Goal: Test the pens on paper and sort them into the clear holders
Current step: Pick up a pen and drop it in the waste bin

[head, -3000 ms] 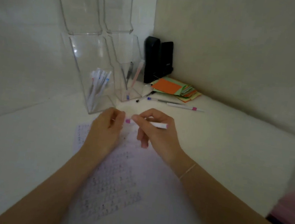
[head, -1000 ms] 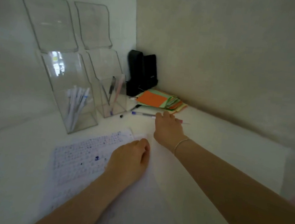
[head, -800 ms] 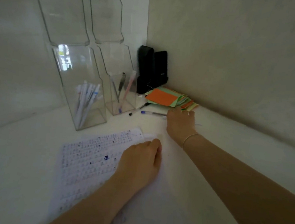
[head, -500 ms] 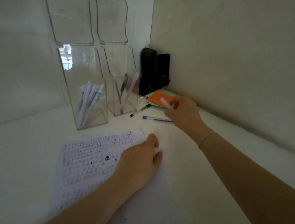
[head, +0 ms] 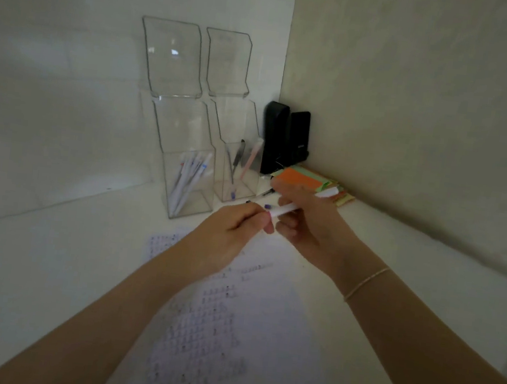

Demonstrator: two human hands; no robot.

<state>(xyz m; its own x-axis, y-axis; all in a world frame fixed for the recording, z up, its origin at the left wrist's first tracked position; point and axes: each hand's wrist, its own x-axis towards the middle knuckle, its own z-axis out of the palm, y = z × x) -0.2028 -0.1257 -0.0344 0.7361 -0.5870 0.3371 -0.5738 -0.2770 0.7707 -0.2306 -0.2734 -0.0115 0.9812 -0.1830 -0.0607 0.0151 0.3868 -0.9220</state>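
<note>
My right hand (head: 309, 220) grips a white pen (head: 288, 209) above the far end of the test paper (head: 230, 325). My left hand (head: 231, 233) pinches that pen's pink-tipped near end; whether it holds a cap I cannot tell. Two clear holders stand at the back. The left holder (head: 185, 165) contains several white pens. The right holder (head: 238, 171) has a dark pen and a pink one. Another pen (head: 267, 206) with a blue end lies on the table behind my hands, mostly hidden.
A stack of coloured paper notes (head: 304, 178) with an orange sheet on top lies in the corner. Two black upright objects (head: 285, 138) stand against the wall behind it. Walls close the table off at the back and right.
My right hand picked a white pen up from beside the coloured notes and brought it back over the paper. My left hand lifted off the paper and took hold of the pen's end.
</note>
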